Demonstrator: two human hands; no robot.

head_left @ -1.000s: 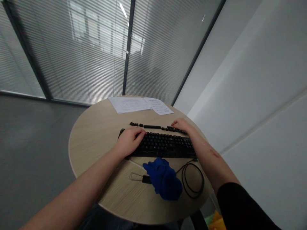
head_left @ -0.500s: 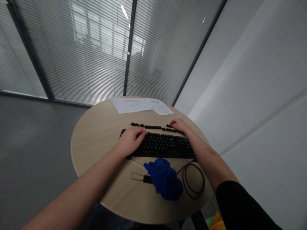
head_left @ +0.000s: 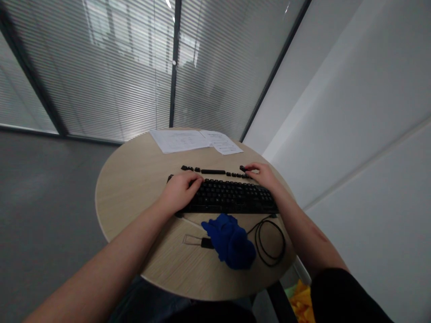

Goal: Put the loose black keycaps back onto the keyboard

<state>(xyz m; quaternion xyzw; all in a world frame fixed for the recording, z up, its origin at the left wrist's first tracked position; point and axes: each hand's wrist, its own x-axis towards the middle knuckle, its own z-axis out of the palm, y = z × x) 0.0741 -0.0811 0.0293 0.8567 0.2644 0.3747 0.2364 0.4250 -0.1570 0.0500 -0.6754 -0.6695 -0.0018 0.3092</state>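
A black keyboard (head_left: pixel 229 197) lies across the table, with a front strip that shows no keycaps. At its left end, my left hand (head_left: pixel 180 190) is closed over the keyboard's edge, the fingertips partly hidden. Beyond the keyboard's far edge, my right hand (head_left: pixel 261 174) pinches a small black keycap (head_left: pixel 243 168) between thumb and fingers. A long spacebar keycap (head_left: pixel 213 172) lies loose behind the keyboard. Several small keycaps (head_left: pixel 233 174) sit in a row near my right hand, and a few more lie left of the spacebar.
Nearer me lie a crumpled blue cloth (head_left: pixel 232 242), a wire keycap puller (head_left: pixel 197 241) partly under it, and a coiled black cable (head_left: pixel 271 242). Printed papers (head_left: pixel 182 140) rest at the far side of the round wooden table (head_left: pixel 124 179). A white wall (head_left: pixel 363 112) stands at the right.
My right hand has lifted a keycap from the far row and shifted slightly right with it. My left hand stays on the keyboard. The whole view has tilted a little.
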